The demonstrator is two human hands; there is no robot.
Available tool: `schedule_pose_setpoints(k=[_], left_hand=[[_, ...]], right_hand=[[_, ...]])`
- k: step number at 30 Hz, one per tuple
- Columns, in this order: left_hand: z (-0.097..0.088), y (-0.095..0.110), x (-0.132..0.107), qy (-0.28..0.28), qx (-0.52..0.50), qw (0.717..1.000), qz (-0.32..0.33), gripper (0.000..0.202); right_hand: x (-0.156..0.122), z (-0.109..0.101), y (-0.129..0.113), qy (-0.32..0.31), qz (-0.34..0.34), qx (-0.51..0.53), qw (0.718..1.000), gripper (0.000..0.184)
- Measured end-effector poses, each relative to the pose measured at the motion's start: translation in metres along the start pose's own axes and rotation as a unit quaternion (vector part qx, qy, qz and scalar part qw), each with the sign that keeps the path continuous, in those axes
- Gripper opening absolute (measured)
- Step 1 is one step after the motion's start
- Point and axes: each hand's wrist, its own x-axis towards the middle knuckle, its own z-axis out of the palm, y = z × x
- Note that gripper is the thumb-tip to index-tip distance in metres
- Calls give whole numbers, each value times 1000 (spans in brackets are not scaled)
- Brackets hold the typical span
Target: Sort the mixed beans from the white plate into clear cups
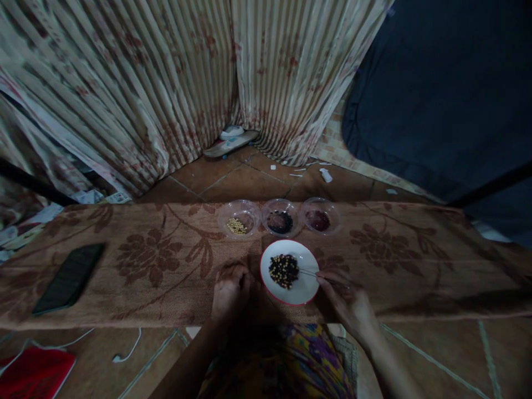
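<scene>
A white plate [305, 285] with a red rim lies on a brown flowered cloth [158, 260] and holds a heap of mixed beads or beans [283, 270]. My right hand [347, 302] is closed on thin tweezers [310, 272], whose tips reach into the heap. My left hand [230, 291] rests curled on the cloth just left of the plate, with nothing visible in it. Behind the plate stand three clear bowls: one with pale yellow pieces [238, 218], one with black pieces [280, 217], one with dark red pieces [320, 216].
A dark phone [70, 277] lies on the cloth at the left. A red item [35, 372] and a white cable [128, 349] lie on the tiled floor at lower left. Striped curtains [166, 83] hang behind, with a sandal [230, 143] at their foot.
</scene>
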Motion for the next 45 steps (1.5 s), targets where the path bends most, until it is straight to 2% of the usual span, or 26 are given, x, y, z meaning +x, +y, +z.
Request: schedule_pose_setpoints(k=[15, 25, 36, 40, 45], left_hand=[[0, 1, 0, 0, -5, 1000, -4, 13], [1, -1, -1, 4, -10, 1000, -2, 12], [2, -1, -1, -4, -6, 1000, -12, 14], [1, -2, -1, -3, -6, 1000, -7, 15], [2, -5, -1, 6, -12, 1000, 6, 16]], right_hand=[[-1, 7, 9, 12, -14, -6, 1000, 30], [-2, 7, 7, 31, 4, 28, 999, 32], [-3, -2, 4, 41, -12, 1, 999, 29], [11, -15, 7, 92, -47, -15, 995, 23], [61, -40, 10, 228, -88, -34, 969, 27]])
